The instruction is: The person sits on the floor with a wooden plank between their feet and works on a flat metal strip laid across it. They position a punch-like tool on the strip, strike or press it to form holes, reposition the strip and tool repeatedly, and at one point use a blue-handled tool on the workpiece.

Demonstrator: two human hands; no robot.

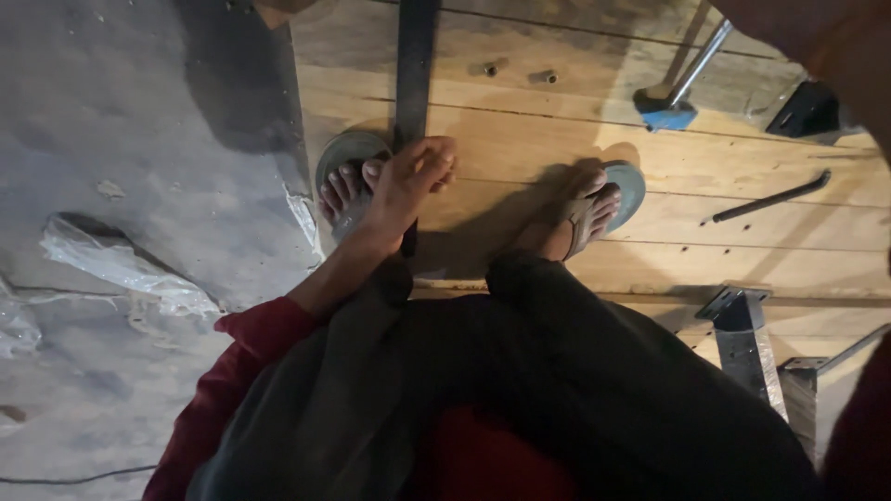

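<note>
Below, the left hand (408, 181) lay curled over a dark flat bar (412, 65), fingers wrapped across it where it met the left foot (345, 190). That bar ran straight up the plank floor (520, 148) to the top edge of the view. Each foot stood on a round metal disc: the left disc (345, 148) sat right at the floor's left edge, just beside the grey concrete (121, 121), and the right disc (631, 186) lay under the right foot (585, 213), well apart from it. Between the feet the planks were bare. Two bolts (520, 72) lay near the bar, above the hand. A blue-headed hammer (670, 107) rested near the upper right, a thin rod (770, 198) lay to the right of the right disc, and a metal bracket (747, 339) stood by the right knee. Crumpled plastic (111, 264) lay on the concrete, well clear of the hand. The right hand could not be made out; only a blurred arm crossed the top right corner.
</note>
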